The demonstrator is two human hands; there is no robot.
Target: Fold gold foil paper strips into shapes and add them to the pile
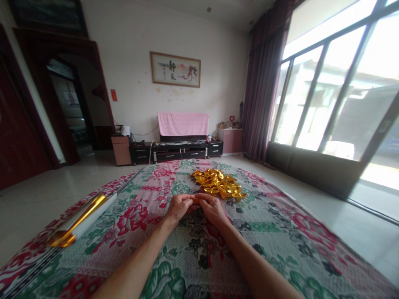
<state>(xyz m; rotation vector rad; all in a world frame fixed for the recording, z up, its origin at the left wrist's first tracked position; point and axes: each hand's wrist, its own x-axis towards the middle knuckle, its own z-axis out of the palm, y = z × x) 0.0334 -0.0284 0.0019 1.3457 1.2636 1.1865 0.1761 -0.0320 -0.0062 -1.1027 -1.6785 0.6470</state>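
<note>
My left hand [180,207] and my right hand [212,207] meet at the middle of the view, above the patterned cloth. Thumbs and fingers of both pinch a small piece of gold foil paper [196,200], most of which the fingers hide. Just beyond my right hand lies a pile of folded gold foil pieces [218,183], shiny and pointed at their ends. Off to the left rests a loosely rolled stack of gold foil sheets [83,220], its pale backing turned outward.
The flowered cloth [131,249] covers the wide surface before me. Farther off stand a low black cabinet [177,153] and a pink-draped television [183,123]. Tall glass doors [314,99] and a purple curtain [263,83] line the right; a doorway [68,104] opens on the left.
</note>
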